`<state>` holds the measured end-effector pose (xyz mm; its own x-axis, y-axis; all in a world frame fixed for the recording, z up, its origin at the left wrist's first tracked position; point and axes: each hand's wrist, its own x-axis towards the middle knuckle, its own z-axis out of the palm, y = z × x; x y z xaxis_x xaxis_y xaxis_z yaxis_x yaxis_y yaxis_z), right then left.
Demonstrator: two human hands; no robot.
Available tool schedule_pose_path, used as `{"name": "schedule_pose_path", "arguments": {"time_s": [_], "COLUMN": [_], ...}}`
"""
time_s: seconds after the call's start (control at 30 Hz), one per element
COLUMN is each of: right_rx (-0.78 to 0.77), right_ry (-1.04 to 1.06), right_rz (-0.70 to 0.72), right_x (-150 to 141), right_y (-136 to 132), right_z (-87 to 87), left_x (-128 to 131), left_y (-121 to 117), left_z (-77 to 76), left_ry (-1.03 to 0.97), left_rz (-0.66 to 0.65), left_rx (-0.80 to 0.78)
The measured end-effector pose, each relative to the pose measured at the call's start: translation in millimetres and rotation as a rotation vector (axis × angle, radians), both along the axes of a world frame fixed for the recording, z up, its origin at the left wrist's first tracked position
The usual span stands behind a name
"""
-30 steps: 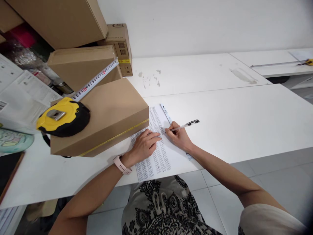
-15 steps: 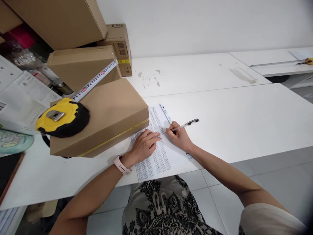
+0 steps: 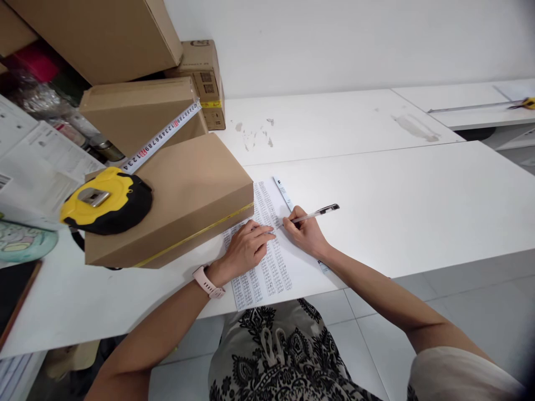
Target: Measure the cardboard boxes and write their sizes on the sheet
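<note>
My right hand (image 3: 304, 231) grips a pen (image 3: 317, 212), its tip down at the written columns of a paper sheet (image 3: 295, 257). Flat on the same sheet rests my left hand (image 3: 251, 245), fingers stretched toward the pen tip, a pale pink watch on its wrist. A cardboard box (image 3: 188, 189) with yellow tape along its side stands just left of the sheet and covers part of it. On the box lies a yellow and black tape measure (image 3: 106, 200), its blade (image 3: 163, 135) drawn out toward the back. Under my right hand a light blue strip (image 3: 283, 193) edges the sheet.
More cardboard boxes (image 3: 137, 108) are stacked behind on the left, near plastic-wrapped goods. A dark, brown-edged flat object (image 3: 16, 295) lies at the table's left. Across the white table (image 3: 397, 206), a second tape measure (image 3: 527, 104) lies extended at the far right.
The pen's upper end has dipped very slightly. Both hands, the sheet, the box and the tape measure stay where they were.
</note>
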<state>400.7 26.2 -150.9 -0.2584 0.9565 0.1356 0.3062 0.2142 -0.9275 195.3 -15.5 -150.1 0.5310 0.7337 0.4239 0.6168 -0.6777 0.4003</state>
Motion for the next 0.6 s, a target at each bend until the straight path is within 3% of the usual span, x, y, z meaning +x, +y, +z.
{"name": "schedule_pose_path", "arguments": {"time_s": [0.6], "right_rx": [-0.021], "right_ry": [0.019], "right_rz": [-0.002], "right_x": [0.8], "right_y": [0.4], "right_z": [-1.7], "left_x": [0.1], "left_y": [-0.5], "left_z": [0.8], "left_ry": [0.001], "left_rz": [0.001], "left_rx": [-0.010]}}
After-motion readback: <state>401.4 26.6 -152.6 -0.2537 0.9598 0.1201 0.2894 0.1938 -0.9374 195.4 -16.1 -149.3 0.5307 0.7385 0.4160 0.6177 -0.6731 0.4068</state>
